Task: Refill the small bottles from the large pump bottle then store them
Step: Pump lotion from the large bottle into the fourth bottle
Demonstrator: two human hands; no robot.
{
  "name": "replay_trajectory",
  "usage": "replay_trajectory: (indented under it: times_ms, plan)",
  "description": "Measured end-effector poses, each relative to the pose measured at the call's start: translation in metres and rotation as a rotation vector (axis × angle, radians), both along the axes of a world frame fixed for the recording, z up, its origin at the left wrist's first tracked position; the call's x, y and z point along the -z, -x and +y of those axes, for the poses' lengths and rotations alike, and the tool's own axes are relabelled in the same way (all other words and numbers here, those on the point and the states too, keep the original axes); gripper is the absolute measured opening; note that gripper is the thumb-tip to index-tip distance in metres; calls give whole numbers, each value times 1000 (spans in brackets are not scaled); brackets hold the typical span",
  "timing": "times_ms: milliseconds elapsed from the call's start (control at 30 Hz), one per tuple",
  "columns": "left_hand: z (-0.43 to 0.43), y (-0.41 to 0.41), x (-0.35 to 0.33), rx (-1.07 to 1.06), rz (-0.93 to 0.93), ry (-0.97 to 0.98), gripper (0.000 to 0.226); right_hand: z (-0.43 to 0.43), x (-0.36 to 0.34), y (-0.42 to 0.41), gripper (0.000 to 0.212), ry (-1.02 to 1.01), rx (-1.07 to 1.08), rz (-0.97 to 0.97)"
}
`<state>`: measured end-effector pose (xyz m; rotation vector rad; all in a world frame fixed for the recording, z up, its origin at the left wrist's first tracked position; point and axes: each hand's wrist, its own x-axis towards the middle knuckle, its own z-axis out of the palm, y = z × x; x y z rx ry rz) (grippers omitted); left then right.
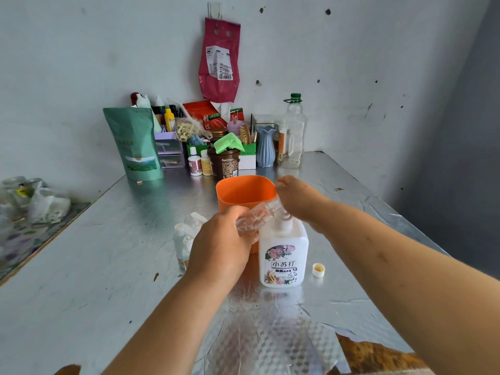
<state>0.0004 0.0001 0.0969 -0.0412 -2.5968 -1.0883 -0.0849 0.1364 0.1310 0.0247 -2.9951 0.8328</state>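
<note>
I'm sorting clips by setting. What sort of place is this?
Most likely a home corner for toiletries, not a shop: a foil-covered table against a scuffed wall, with a hairbrush, a purple drawer organiser and small white bottles crowded at the back, and a hand-wash pump bottle in front.

The right grip (297,198) covers the head of the pump bottle (282,255); its hold there cannot be made out. The clear small bottle (254,217) blurs in the left grip (219,247), which half-hides the spare bottles (182,239) and orange cup (243,182). Plastic bags (27,201) run off the left edge.
</note>
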Motion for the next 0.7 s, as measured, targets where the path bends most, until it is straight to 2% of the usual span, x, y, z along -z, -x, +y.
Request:
replay_trajectory:
  times_ms: [133, 367, 700]
  plan:
    - [1, -1, -3, -2, 15, 4, 32, 1, -5, -1, 32, 29, -9, 35]
    - [1, 0, -2, 4, 20, -6, 30, 2, -7, -5, 39, 117, 2, -22]
    - [-1, 3, 6, -2, 16, -31, 27, -1, -4, -3, 44, 82, 1, -44]
